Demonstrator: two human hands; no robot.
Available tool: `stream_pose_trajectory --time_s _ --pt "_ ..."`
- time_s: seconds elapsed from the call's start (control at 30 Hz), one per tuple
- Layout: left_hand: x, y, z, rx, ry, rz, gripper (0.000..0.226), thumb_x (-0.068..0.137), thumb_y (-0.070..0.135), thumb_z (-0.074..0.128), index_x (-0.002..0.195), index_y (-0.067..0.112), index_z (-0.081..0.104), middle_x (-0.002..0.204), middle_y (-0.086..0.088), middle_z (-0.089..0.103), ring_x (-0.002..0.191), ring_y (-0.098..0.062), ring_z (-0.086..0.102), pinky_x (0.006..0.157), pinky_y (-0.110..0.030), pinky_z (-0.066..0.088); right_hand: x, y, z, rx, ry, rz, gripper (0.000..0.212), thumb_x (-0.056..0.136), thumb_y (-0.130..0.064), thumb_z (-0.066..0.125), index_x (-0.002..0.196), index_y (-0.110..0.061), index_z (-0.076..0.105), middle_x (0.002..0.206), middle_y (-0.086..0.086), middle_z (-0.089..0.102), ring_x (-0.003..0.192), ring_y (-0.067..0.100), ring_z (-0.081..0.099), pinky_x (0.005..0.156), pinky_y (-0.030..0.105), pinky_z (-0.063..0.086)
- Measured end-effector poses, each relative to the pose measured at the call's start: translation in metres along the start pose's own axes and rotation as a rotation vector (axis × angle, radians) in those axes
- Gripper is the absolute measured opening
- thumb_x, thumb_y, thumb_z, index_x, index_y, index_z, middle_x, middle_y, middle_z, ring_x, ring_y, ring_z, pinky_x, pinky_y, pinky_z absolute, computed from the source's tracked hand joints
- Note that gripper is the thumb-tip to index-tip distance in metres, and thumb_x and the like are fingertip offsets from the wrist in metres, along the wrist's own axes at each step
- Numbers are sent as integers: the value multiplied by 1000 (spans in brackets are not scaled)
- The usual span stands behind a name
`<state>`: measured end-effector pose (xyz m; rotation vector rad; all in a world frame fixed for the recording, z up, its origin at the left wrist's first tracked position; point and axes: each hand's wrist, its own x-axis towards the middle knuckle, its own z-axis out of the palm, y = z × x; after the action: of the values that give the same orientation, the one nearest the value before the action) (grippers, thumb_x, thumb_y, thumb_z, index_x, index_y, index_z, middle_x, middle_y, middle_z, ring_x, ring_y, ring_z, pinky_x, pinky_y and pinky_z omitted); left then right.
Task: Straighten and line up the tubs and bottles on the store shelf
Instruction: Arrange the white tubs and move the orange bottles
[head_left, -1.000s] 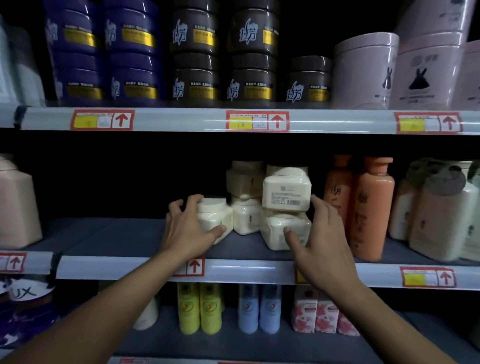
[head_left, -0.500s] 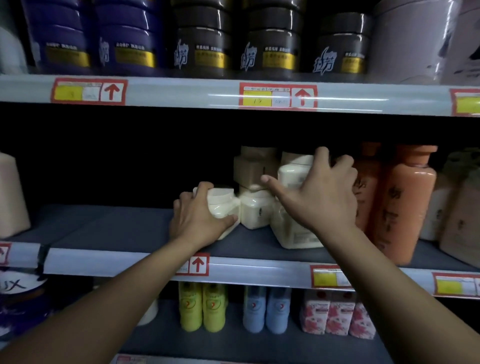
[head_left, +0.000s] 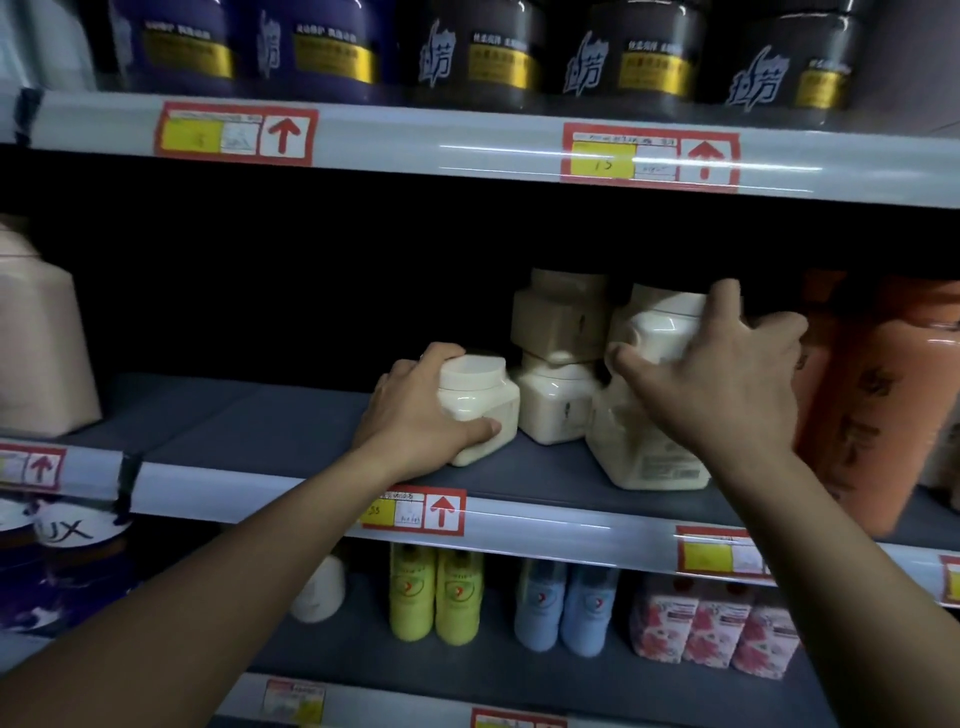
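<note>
Several cream square tubs stand on the middle shelf (head_left: 291, 431). My left hand (head_left: 415, 415) grips the leftmost single tub (head_left: 480, 400) from its left side, thumb across its front. To its right is a stack of two tubs (head_left: 556, 364). My right hand (head_left: 727, 374) grips the upper tub (head_left: 657, 325) of the front stack, fingers over its top and thumb on its left face. The lower tub (head_left: 634, 452) under it shows its label near the shelf edge.
Orange bottles (head_left: 893, 395) crowd the right side of the shelf next to my right hand. A pale tub (head_left: 36, 338) stands far left. Dark jars (head_left: 623, 52) fill the shelf above. Yellow, blue and pink bottles (head_left: 457, 597) stand below.
My right hand rose from the lower front tub to grip the upper one. My left hand stayed on the leftmost tub. The camera moved closer and to the left.
</note>
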<state>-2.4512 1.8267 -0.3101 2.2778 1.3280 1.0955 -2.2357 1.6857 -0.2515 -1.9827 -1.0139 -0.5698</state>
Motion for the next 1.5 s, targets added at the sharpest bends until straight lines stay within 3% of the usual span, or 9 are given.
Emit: stream_pose_trajectory --time_s 0.13,0.37,0.53,0.73,0.87,0.97,1.1,1.37,1.5 --pt "0 -8 -13 -18 -39 26 88 65 51 91 140 49 46 129 -1 53 121 -22 51 102 -33 45 -1 4 -14 -72 -75 -3 83 71 -77 65 133 -32 32 119 26 46 104 51 54 74 49 48" --pt "-3 -30 -46 -49 -121 30 88 60 49 91 134 53 44 128 3 59 115 -20 59 99 -43 55 -2 3 -28 -29 -125 13 81 72 -70 69 133 -30 35 113 25 54 99 50 58 69 42 43" --pt "-10 -54 -77 -82 -145 -2 87 69 31 94 141 44 46 127 4 61 112 -18 61 95 -39 57 -19 -3 -30 78 -100 -77 91 66 -70 69 144 -40 34 114 21 58 100 46 59 80 46 50" --pt "-15 -91 -115 -97 -128 -55 86 70 23 93 142 41 49 123 6 64 110 -16 63 95 -35 55 -50 -39 -14 282 -84 -228 91 63 -56 79 144 -38 41 125 15 60 110 35 60 87 39 47" --pt "-16 -115 -138 -79 -119 -89 85 70 23 92 141 44 49 124 8 64 112 -17 63 101 -41 54 -67 -65 17 357 -189 -302 96 60 -61 75 146 -35 39 131 10 62 113 30 62 89 36 49" --pt "-16 -129 -153 -79 -121 -103 84 76 14 89 145 39 49 124 7 65 113 -17 63 102 -37 53 -81 -81 43 367 -321 -336 96 63 -57 79 147 -38 36 131 7 62 115 28 62 88 31 47" --pt "-13 -150 -167 -66 -115 -107 82 80 9 85 145 43 49 125 7 64 112 -16 63 101 -35 53 -86 -99 79 482 -504 -309 92 64 -58 79 143 -39 37 125 0 67 112 20 65 94 36 53" --pt "4 -178 -175 -66 -110 -102 81 86 1 78 149 41 47 130 5 60 116 -18 61 100 -29 49 -61 -125 130 514 -604 -368 87 65 -54 85 138 -40 40 126 -7 66 111 15 65 99 43 54" --pt "19 -188 -169 -50 -97 -87 78 88 1 74 150 41 46 133 5 60 119 -16 59 109 -33 47 -49 -131 154 544 -659 -375 89 69 -45 89 143 -31 42 130 -8 65 115 11 64 102 35 52"
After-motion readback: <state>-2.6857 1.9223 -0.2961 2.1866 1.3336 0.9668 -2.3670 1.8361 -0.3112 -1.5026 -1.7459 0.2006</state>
